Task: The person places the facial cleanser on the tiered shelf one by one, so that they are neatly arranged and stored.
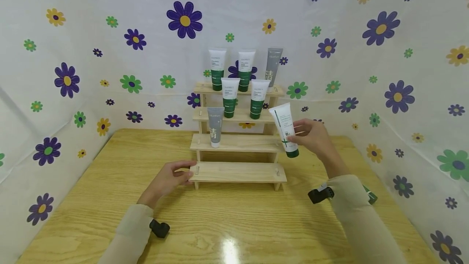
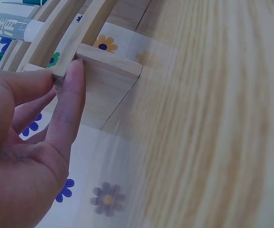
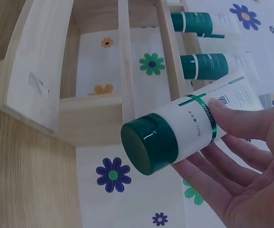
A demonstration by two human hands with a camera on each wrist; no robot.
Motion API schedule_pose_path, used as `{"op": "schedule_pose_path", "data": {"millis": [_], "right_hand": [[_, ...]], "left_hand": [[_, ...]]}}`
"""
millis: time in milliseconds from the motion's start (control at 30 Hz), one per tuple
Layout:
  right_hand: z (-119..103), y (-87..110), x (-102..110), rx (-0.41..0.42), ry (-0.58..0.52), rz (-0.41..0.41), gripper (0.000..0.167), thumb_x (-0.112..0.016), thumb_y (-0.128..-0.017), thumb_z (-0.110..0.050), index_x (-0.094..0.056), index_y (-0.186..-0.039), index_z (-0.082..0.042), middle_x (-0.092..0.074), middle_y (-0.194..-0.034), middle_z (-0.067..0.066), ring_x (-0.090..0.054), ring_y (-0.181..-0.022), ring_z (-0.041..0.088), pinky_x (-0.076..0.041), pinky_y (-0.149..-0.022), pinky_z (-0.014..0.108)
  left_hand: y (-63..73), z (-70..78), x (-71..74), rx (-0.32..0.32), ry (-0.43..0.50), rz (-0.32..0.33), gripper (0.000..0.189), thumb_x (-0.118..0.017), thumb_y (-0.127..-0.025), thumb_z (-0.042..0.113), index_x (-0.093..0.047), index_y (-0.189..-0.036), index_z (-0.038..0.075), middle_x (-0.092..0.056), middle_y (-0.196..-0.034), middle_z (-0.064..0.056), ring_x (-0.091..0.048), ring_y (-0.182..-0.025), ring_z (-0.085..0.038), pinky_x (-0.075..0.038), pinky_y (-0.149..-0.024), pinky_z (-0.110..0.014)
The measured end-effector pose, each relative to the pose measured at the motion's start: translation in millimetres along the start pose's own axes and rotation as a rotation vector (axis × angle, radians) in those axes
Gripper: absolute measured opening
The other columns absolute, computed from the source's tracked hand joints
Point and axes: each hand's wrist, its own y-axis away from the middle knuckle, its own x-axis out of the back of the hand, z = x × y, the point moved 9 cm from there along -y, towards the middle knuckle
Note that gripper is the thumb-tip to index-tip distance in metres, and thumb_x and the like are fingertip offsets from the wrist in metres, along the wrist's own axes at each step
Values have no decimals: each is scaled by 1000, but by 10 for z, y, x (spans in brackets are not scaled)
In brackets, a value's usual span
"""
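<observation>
My right hand (image 1: 311, 133) holds a white squeeze tube (image 1: 283, 127), tilted, its green cap pointing down, at the right end of the third tier from the top. In the right wrist view the thumb lies on the printed front of the tube (image 3: 198, 118) and the fingers are behind it. My left hand (image 1: 170, 178) pinches the left end of the lowest board of a stepped wooden rack (image 1: 238, 172). A grey tube (image 1: 215, 127) stands at the left of the third tier. Two white-and-green tubes (image 1: 229, 97) stand on the second tier.
Along the top tier are two more white-and-green tubes (image 1: 217, 68) and a grey tube (image 1: 273, 66). Another green-ended item (image 1: 371, 194) lies on the wooden table (image 1: 220, 219), partly behind my right sleeve. Flower-print cloth (image 1: 121, 56) surrounds the table at the back and sides.
</observation>
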Motion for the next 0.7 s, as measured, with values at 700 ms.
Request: {"op": "schedule_pose_path", "data": {"millis": [700], "right_hand": [[-327,-112,-318,55,-145,68,47,-80,-91,-10,-62,-134,-2,-67,-136,23,-67,-121,41,-54,-110,54]], "left_hand": [[4,-3,3,8,-14,4,49,-64,-103,13,-52,-148,-2,-47,-154,-28,-69,-119,-26,-63,-89,-26]]}}
